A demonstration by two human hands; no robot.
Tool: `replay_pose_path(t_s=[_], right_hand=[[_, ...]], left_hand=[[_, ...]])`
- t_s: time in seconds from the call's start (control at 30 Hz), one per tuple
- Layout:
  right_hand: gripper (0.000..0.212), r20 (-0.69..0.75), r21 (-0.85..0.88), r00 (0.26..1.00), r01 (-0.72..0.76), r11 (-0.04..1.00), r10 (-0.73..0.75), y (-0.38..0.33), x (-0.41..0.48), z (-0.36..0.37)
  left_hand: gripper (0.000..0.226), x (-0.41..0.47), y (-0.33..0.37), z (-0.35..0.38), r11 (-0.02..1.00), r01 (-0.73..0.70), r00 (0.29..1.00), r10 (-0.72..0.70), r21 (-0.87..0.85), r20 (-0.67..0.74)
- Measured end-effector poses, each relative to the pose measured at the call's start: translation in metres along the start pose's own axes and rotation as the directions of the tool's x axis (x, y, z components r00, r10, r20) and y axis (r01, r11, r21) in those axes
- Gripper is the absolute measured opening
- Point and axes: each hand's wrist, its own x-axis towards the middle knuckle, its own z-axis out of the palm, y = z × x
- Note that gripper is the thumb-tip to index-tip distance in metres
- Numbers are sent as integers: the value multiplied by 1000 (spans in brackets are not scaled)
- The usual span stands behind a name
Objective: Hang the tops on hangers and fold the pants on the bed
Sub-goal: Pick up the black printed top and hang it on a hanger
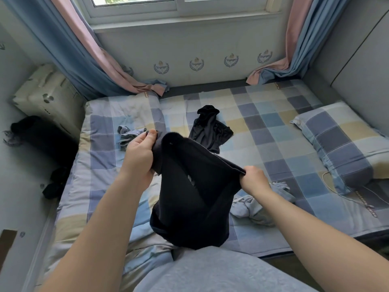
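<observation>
Left hand (140, 153) and right hand (254, 178), held apart, each grip an edge of one black garment (189, 197), which hangs over the checked bed (273, 144).

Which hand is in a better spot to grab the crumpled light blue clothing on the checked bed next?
The right hand, probably. It pinches the dark fabric garment just beside the crumpled light blue clothing; the left hand grips the garment's far side.
</observation>
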Motion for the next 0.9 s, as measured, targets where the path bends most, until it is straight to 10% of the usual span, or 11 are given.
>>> replay_pose_path(t_s=[0.23,0.47,0.57,0.7,0.9], right_hand=[[35,59,616,993,46,787,-104,-49,-23,-24],[23,22,816,987,73,573,-158,-91,-54,-41],[16,-21,864,989,91,495,-146,-98,-56,-52],[17,-57,900,983,127,416,-177,-90,-53,-66],[39,92,792,933,143,593,-347,-52,-56,-53]], left_hand=[[17,7,-33,0,935,-17,990,-34,353,139],[56,-12,-92,24,709,-120,862,-273,695,427],[26,-9,-109,26,593,-221,902,-178,775,394],[17,-4,-98,26,726,-189,948,-40,661,315],[23,-9,-65,37,950,-65,972,-9,305,236]])
